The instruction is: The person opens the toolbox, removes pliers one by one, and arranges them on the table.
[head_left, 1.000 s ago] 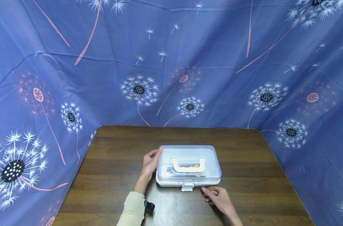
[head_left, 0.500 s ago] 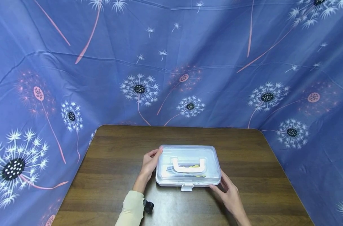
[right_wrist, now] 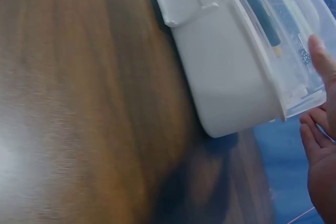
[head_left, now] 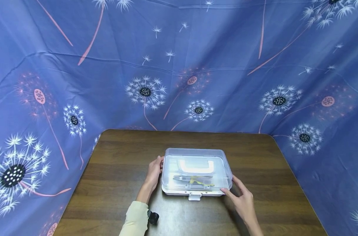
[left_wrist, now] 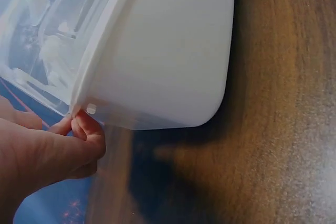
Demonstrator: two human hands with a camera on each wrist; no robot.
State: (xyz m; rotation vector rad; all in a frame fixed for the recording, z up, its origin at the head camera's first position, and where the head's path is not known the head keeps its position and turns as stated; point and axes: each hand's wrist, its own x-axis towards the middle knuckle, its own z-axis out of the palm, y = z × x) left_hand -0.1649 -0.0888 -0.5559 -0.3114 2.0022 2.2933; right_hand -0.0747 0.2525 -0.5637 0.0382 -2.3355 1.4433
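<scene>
A white plastic toolbox [head_left: 179,192] with a clear lid [head_left: 223,164] stands on the table, its lid lifted a little at the front. The white front latch [head_left: 195,196] hangs unfastened, and a white handle [head_left: 195,170] lies on the lid. Through the lid show grey tools with yellow parts, perhaps pliers [head_left: 193,180]. At the box's left side my left hand [head_left: 153,172] pinches the rim near a corner, thumb and finger together in the left wrist view. My right hand [head_left: 245,200] holds the lid's front right corner, thumb in front and fingers beyond the side.
The brown wooden table [head_left: 122,144] extends around the box. Behind it and at both sides hangs a blue curtain [head_left: 173,88] with dandelion prints. A black wrist camera [head_left: 153,217] sits on my left wrist by a pale sleeve [head_left: 134,218].
My right hand moved from the latch area to the front right corner and took hold of the lid. The lid's front edge has risen. My left hand slid slightly down the left side.
</scene>
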